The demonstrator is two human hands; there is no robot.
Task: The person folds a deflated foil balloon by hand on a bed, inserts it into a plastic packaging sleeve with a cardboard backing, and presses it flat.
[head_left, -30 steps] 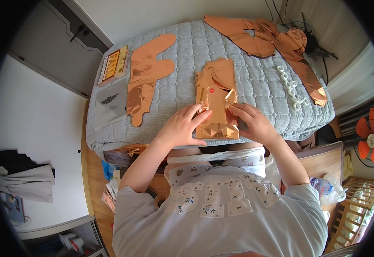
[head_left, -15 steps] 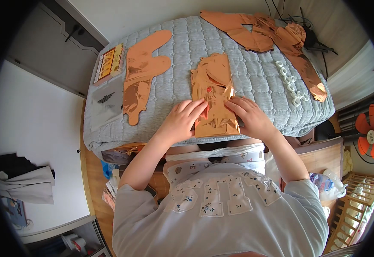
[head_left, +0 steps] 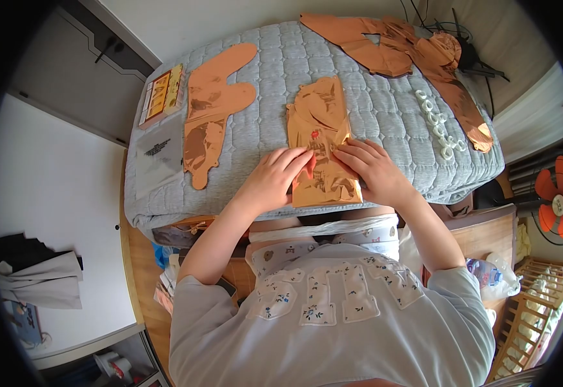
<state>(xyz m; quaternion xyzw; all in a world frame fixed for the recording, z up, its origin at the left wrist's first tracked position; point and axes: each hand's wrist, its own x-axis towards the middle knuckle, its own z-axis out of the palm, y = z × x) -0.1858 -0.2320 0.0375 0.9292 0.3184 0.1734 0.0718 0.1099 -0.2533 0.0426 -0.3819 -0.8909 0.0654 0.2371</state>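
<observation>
A folded copper-coloured foil balloon (head_left: 320, 106) lies flat at the bed's near edge, creased and shiny, with a small red mark on it. My left hand (head_left: 275, 177) curls over its left side, fingertips pressed on the foil and closed together. Beside those fingertips shows a reddish patch (head_left: 311, 166); whether it is a reflection or a separate piece I cannot tell. Over the right side, my right hand (head_left: 375, 169) bends its fingers onto the foil. Both thumbs are mostly hidden.
On the quilted bed (head_left: 271, 77), another flat copper balloon (head_left: 213, 103) lies left, beside a box (head_left: 163, 95) and a clear plastic bag (head_left: 159, 155). A larger crumpled foil balloon (head_left: 384, 48) spreads at the far right. White rings (head_left: 433, 119) lie near it. A fan (head_left: 557, 203) stands right.
My right fingers have shifted slightly left and up on the foil. The balloon's right flap and lower part look flatter and smoother. My left hand has barely moved.
</observation>
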